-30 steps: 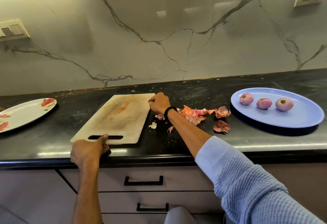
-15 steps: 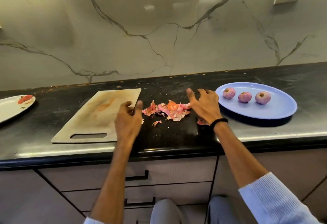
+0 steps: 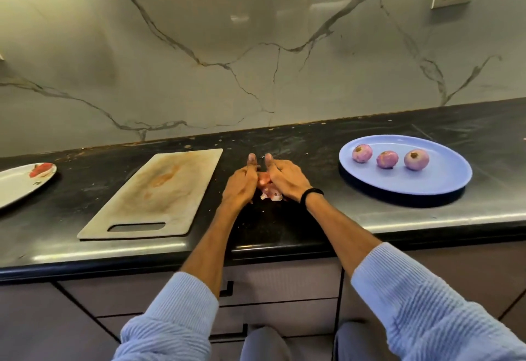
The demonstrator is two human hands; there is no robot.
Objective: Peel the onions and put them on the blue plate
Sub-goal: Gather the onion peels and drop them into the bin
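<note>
A: Head view. Black stone counter, polished, speckled, glossy along the front edge. Behind it, pale marble wall with grey veins.

B: Onions?

A: Three onions, peeled, round, smooth, pale purple. Lined up on the oval blue plate, right side, well apart from the hands.

B: Hands?

A: Near centre, left hand and right hand side by side, palms inward, fingers fairly straight, thumbs up and nearly touching. Pressed from both sides against a small heap of papery pink skins: a flat press, not a grip. Fingertips hidden.

B: Else?

A: Flat rectangular cutting board, beige, stained, slot handle, just left of the left hand. Round white plate with red print, far left. Black band on right wrist. Ribbed light-blue knit sleeves.
</note>
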